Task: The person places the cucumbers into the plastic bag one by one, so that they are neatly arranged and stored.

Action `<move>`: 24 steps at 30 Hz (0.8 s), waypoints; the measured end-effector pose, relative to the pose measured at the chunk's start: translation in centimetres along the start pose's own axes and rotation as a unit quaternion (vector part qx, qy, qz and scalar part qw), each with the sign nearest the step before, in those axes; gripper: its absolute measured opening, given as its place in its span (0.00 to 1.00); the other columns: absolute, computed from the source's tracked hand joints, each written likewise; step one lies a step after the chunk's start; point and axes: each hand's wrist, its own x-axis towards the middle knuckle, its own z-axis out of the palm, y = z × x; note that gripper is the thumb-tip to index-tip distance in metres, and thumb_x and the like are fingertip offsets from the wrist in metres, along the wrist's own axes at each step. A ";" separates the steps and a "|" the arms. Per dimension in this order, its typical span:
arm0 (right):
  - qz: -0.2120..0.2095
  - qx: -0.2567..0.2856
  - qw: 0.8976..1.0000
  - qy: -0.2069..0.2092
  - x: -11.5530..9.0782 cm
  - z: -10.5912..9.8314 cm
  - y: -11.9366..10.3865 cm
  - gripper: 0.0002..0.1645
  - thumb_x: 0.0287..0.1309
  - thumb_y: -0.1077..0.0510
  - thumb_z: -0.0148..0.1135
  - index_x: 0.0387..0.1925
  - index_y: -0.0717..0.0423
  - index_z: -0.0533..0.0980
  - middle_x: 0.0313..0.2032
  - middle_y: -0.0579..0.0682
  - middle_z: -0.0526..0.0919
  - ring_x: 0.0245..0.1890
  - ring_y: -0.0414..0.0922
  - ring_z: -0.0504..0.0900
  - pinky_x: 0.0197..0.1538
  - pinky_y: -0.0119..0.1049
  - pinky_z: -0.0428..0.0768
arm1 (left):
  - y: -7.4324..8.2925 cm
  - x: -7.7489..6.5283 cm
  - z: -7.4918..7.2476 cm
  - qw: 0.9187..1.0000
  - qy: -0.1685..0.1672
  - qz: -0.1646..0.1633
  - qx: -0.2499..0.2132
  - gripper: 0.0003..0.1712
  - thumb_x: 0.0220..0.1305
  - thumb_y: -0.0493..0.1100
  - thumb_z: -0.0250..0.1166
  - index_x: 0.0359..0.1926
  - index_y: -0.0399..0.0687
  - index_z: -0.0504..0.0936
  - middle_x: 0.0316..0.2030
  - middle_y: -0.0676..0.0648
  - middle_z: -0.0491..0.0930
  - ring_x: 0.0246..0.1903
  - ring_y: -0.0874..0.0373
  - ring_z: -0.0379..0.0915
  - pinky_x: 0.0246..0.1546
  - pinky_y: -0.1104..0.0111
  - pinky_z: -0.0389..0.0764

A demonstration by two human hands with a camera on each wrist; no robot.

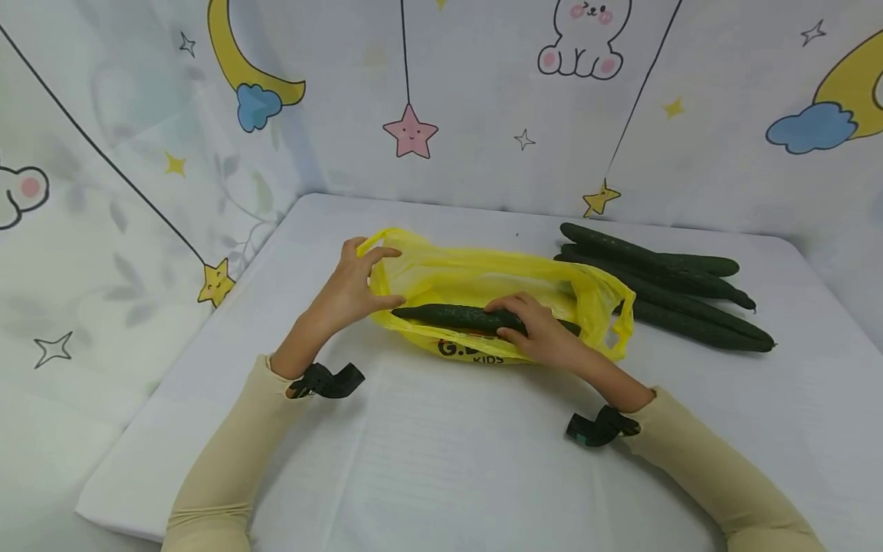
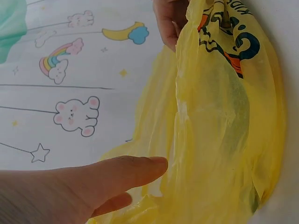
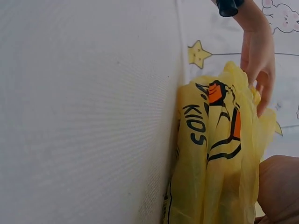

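Note:
A yellow plastic bag with dark lettering lies on its side, its mouth spread wide. Inside that mouth is a dark green cucumber, and my right hand grips it near its right end, thumb on the near side and fingers over the far side. My left hand is at the bag's left end, thumb and fingers spread apart against the plastic. In the left wrist view the thumb is straight beside the bag, and a green shape shows dimly through the plastic.
Several more cucumbers lie piled on the right of the white-covered table, partly behind the bag's right handle. A patterned cloth backdrop rises behind and to the left.

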 end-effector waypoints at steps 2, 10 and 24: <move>0.001 0.001 1.000 -0.003 0.0 -0.1 0.1 0.21 0.63 0.69 0.60 0.57 0.63 0.73 0.55 0.60 0.76 0.58 0.59 0.71 0.58 0.58 0.71 | 0.0 0.0 0.0 1.000 -0.018 -0.014 0.013 0.37 0.57 0.48 0.72 0.66 0.46 0.71 0.71 0.27 0.44 0.62 0.32 0.62 0.52 0.44 0.74; 0.020 0.015 1.000 -0.003 -0.3 -0.6 0.1 0.21 0.62 0.68 0.61 0.57 0.62 0.75 0.54 0.60 0.77 0.57 0.58 0.73 0.59 0.56 0.72 | 0.0 0.0 0.2 0.997 -0.043 -0.009 0.060 0.33 0.59 0.50 0.70 0.64 0.46 0.76 0.62 0.30 0.63 0.55 0.37 0.66 0.45 0.46 0.76; 0.042 0.019 0.999 0.011 -1.3 -1.9 0.2 0.17 0.61 0.66 0.63 0.52 0.60 0.78 0.53 0.58 0.79 0.56 0.57 0.75 0.58 0.55 0.73 | -0.4 0.4 0.2 0.998 -0.031 0.016 0.049 0.38 0.59 0.44 0.70 0.69 0.42 0.67 0.68 0.30 0.54 0.62 0.34 0.61 0.52 0.42 0.73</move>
